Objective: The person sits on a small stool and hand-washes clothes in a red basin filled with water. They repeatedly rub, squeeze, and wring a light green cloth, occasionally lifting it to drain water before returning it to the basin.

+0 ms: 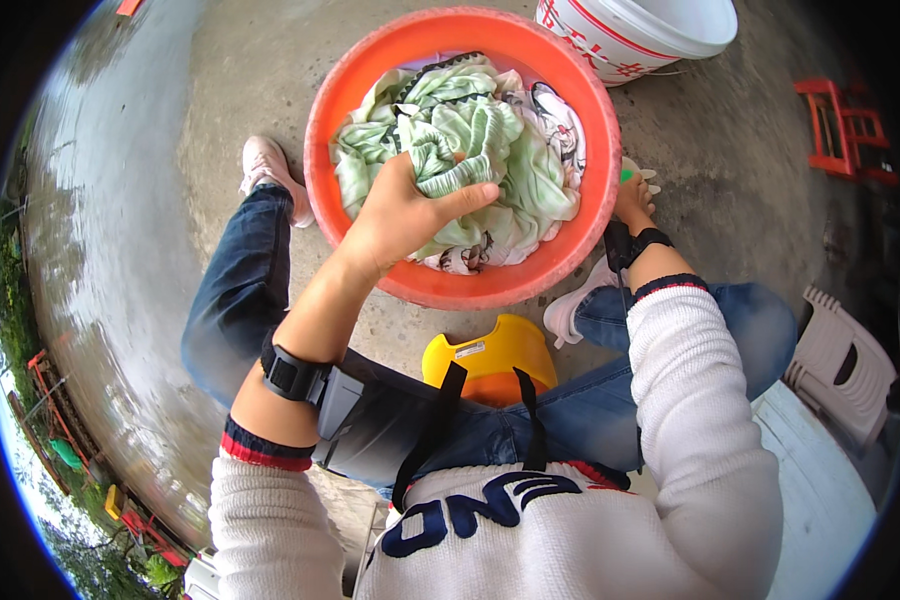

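Note:
My left hand (405, 206) grips a bunched, gathered part of a pale green garment (532, 195), its thumb lying across the fabric. The garment rests on other wet-looking laundry in a round orange plastic basin (495, 290). White patterned cloth (559, 124) shows beneath it at the right side. Outside the basin's right rim, my right hand (632, 199) reaches down beside a small green-and-white object (627, 175). The rim hides part of that hand and object, so the grip is unclear.
A white plastic bucket (607, 49) with red writing stands beyond the basin. Between my legs is a yellow plastic piece (487, 349). A red stool (829, 127) and a pale plastic chair (847, 360) are at the right. Wet concrete (120, 247) lies left.

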### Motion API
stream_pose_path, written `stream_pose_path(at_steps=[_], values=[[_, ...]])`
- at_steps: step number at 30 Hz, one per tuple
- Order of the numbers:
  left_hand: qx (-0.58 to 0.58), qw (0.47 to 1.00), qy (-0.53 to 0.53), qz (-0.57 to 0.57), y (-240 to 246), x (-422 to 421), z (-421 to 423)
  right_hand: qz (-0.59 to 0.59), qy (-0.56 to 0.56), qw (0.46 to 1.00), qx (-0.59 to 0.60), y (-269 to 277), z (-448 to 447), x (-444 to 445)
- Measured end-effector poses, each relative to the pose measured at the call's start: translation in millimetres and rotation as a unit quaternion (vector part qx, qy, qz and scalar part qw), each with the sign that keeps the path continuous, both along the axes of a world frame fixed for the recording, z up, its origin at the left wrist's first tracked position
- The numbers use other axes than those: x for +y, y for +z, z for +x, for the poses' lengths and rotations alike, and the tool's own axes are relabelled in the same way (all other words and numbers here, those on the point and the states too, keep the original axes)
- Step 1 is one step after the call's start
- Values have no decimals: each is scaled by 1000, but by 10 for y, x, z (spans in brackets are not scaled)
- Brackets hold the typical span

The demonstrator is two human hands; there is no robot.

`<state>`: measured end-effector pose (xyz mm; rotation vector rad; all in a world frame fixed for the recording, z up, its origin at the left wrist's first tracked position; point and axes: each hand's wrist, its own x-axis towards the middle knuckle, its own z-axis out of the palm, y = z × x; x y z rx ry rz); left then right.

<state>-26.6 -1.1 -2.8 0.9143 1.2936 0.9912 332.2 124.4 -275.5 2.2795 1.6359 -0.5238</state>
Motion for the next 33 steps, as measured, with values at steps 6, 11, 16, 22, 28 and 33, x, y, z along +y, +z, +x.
stream_pose_path(at_steps=[6, 11, 16, 22, 28, 33], values=[[-11, 998, 65, 9, -55, 33, 40, 43, 42, 998, -11, -37, -48, -121], [-38, 997, 43, 55, -79, 12, 45, 229, -2, 973, 11, 651, -326, 217], [40, 993, 5, 111, 60, 23, 62, 397, 287, 719, 494, 2060, -1141, 660], [-107, 984, 87, 114, 200, -60, -43, -111, 563, 721, 389, 3015, -1559, 5], [-326, 902, 200, -203, -173, -107, 94, 110, 324, 752, 563, 2821, -2014, -883], [-329, 891, 266, -167, -531, -136, 378, 272, 351, 769, 459, 2504, -2318, -1100]])
